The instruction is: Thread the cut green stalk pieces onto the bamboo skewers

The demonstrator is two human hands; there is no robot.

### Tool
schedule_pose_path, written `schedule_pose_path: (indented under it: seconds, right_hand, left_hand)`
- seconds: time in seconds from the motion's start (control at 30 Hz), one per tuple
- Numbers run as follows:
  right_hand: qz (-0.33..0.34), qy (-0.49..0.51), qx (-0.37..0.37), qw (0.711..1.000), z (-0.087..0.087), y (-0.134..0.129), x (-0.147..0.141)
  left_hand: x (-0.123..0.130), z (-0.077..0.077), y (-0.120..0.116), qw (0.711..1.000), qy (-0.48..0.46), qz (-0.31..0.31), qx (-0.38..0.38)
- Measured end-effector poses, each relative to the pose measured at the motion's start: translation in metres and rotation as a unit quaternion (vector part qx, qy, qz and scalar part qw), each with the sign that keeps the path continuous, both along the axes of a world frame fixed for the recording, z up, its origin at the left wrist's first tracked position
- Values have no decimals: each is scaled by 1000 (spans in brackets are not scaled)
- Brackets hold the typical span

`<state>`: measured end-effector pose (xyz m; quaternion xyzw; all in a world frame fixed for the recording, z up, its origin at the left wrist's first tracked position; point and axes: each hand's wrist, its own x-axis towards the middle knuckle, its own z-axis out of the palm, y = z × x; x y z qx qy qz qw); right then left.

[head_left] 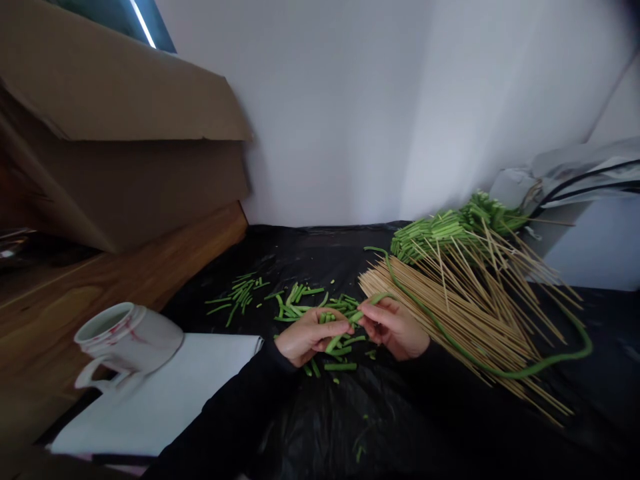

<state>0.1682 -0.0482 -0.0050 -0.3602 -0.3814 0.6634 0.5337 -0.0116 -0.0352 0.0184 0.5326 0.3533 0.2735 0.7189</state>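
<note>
Both hands meet over a loose heap of short green bean pieces (341, 367) on black plastic. My left hand (313, 333) is closed around several cut pieces of long green bean (327, 318). A longer green bean (383, 297) is pinched in my right hand (395, 327), its near end touching the left fingertips. To the right, one uncut long bean (435, 320) curves across a pile of thin wooden skewers (465, 313). Some bean pieces under the hands are hidden.
Behind the skewers lies a stack of bundled green beans (435, 233). A white mug (130, 340) stands on a white pad (200, 387) at left. Thin bean pieces (240, 293) lie further back. A cardboard box (150, 180) and a white wall (340, 120) bound the back.
</note>
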Motion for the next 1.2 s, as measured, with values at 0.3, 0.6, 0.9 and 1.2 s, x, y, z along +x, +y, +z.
schedule_pose_path:
  seconds: [0.3, 0.6, 0.9, 1.2]
  right_hand:
    - [-40, -5, 62, 997, 0, -2, -3]
    - [-113, -165, 148, 969, 9, -10, -8]
    - [-191, -287, 239, 908, 0, -14, -15]
    - [-164, -341, 377, 845, -1, -21, -18]
  left_hand:
    - [6, -8, 0, 993, -69, 98, -9]
    - [10, -13, 2, 985, -109, 130, -17]
    - [13, -14, 0, 981, -123, 147, -19]
    - [15, -15, 1, 971, -172, 153, -60]
